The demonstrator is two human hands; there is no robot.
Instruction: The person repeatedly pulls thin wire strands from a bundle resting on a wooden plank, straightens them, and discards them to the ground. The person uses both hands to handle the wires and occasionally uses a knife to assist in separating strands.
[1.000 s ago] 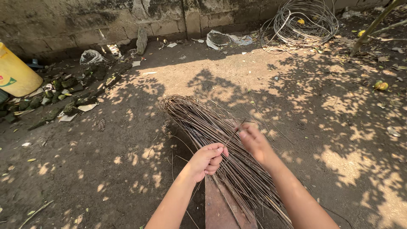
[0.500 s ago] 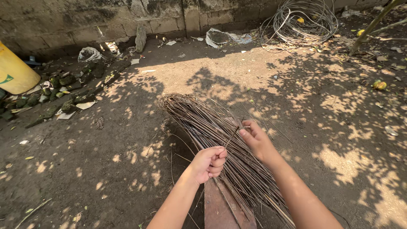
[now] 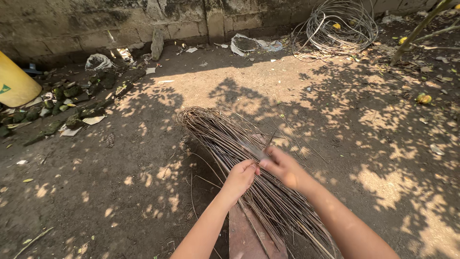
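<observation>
A long bundle of thin brown sticks [image 3: 225, 139] lies across the dirt, its far end curled near the middle of the view. My left hand [image 3: 239, 178] is closed around several sticks at the bundle's middle. Just to its right, my right hand [image 3: 282, 167] pinches a single thin stick between thumb and fingers, blurred with motion. The near end of the bundle rests on a reddish-brown wooden plank [image 3: 249, 235] under my forearms.
A stone wall [image 3: 191, 19] runs along the back. A coil of wire [image 3: 338, 26] lies at the top right, a yellow container [image 3: 14, 81] at the left edge, dark stones and litter [image 3: 72, 103] beside it. A thin tree stem [image 3: 417, 31] leans at the right.
My right hand has moved down and left toward my left hand, now pinching one stick. My left hand stays closed on the bundle.
</observation>
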